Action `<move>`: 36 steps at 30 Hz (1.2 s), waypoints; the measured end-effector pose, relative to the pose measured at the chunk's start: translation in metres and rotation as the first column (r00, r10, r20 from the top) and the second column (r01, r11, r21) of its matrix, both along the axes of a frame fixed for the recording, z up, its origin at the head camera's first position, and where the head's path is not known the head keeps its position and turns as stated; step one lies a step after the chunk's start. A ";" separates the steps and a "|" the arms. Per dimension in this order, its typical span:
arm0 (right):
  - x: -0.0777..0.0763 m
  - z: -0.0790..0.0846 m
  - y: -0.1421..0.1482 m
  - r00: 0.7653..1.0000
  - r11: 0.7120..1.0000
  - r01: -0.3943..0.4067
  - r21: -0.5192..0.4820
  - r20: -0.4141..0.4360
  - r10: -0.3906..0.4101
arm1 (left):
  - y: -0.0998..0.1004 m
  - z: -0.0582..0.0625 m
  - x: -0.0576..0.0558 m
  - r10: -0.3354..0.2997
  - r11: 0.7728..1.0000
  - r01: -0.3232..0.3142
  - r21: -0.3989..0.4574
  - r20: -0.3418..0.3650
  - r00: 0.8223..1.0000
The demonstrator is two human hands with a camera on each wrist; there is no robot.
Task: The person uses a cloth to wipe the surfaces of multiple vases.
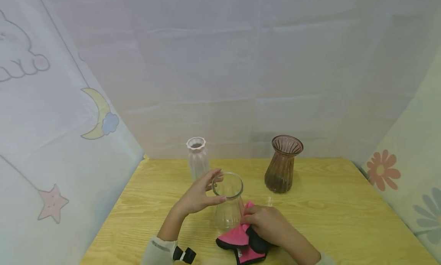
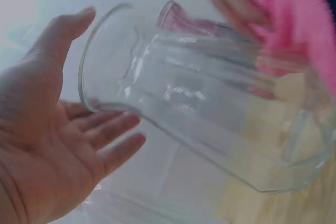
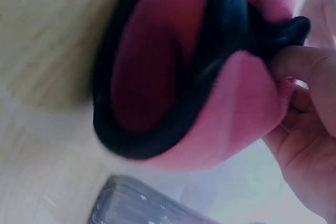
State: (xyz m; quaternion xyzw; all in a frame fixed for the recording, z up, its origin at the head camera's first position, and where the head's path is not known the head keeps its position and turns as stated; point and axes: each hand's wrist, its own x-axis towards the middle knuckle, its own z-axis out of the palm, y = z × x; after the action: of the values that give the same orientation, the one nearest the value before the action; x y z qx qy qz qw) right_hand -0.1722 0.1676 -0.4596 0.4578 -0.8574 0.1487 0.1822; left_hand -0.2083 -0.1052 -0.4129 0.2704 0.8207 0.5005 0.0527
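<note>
A clear glass vase (image 1: pixel 227 215) with a flared rim stands on the table between the hands. My left hand (image 1: pixel 196 194) is at its neck, thumb on the near side and fingers reaching behind the rim. In the left wrist view those fingers (image 2: pixel 118 153) are spread loosely beside the glass. My right hand (image 1: pixel 270 225) pinches a pink cloth (image 1: pixel 236 236) with black edging, bunched against the vase's lower right side. The right wrist view shows the cloth's folds (image 3: pixel 247 108) hanging from between thumb and fingers.
Behind the left hand stands a white fluted vase (image 1: pixel 199 161). A purple-brown ribbed glass vase (image 1: pixel 280 173) stands farther back on the right. The yellow wooden table (image 1: pixel 330 204) meets a pale cloth backdrop (image 1: pixel 220 85) at its far edge, with printed drapes on both sides.
</note>
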 end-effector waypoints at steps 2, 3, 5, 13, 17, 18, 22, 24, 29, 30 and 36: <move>0.001 0.006 0.006 0.999 0.997 -0.009 -0.080 -0.046 0.005 | 0.004 -0.002 0.008 0.050 0.999 -0.050 0.012 -0.006 0.999; 0.001 0.009 0.008 0.997 0.991 -0.016 -0.131 -0.072 0.007 | 0.006 -0.002 0.013 0.081 0.997 -0.081 0.018 -0.001 0.997; 0.000 0.015 0.012 0.989 0.974 -0.020 -0.227 -0.147 -0.014 | 0.012 -0.002 0.021 0.135 0.990 -0.135 0.041 0.008 0.991; -0.011 0.019 0.002 0.958 0.923 -0.024 -0.384 -0.272 -0.088 | 0.034 -0.002 0.030 0.309 0.951 -0.309 0.020 -0.024 0.951; -0.013 0.012 -0.007 0.960 0.930 -0.027 -0.367 -0.270 -0.078 | 0.037 -0.002 0.029 0.349 0.936 -0.351 -0.026 -0.057 0.935; -0.013 0.010 -0.008 0.961 0.932 -0.024 -0.361 -0.266 -0.078 | 0.037 -0.002 0.029 0.351 0.935 -0.354 -0.037 -0.059 0.934; -0.013 0.008 -0.010 0.965 0.935 -0.036 -0.353 -0.255 -0.059 | 0.036 -0.001 0.027 0.338 0.937 -0.342 -0.072 -0.063 0.939; -0.013 0.008 -0.010 0.967 0.938 -0.042 -0.344 -0.251 -0.049 | 0.034 -0.001 0.026 0.323 0.942 -0.327 -0.077 -0.063 0.944; -0.012 0.010 -0.009 0.976 0.953 -0.039 -0.300 -0.216 -0.027 | 0.029 -0.003 0.024 0.281 0.957 -0.284 -0.056 -0.054 0.958; -0.012 0.010 -0.009 0.978 0.960 -0.031 -0.279 -0.205 -0.028 | 0.028 -0.003 0.023 0.275 0.960 -0.277 -0.050 -0.051 0.960; -0.009 -0.002 -0.004 0.994 0.993 -0.016 -0.115 -0.109 0.003 | 0.020 -0.006 0.017 0.208 0.977 -0.210 -0.048 -0.042 0.977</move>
State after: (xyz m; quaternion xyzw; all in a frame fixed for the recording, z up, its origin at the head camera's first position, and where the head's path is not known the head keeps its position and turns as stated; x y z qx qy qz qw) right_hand -0.1810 0.1633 -0.4619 0.4579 -0.8340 0.1739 0.2541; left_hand -0.1917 -0.0848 -0.4187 0.1905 0.8581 0.4768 -0.0084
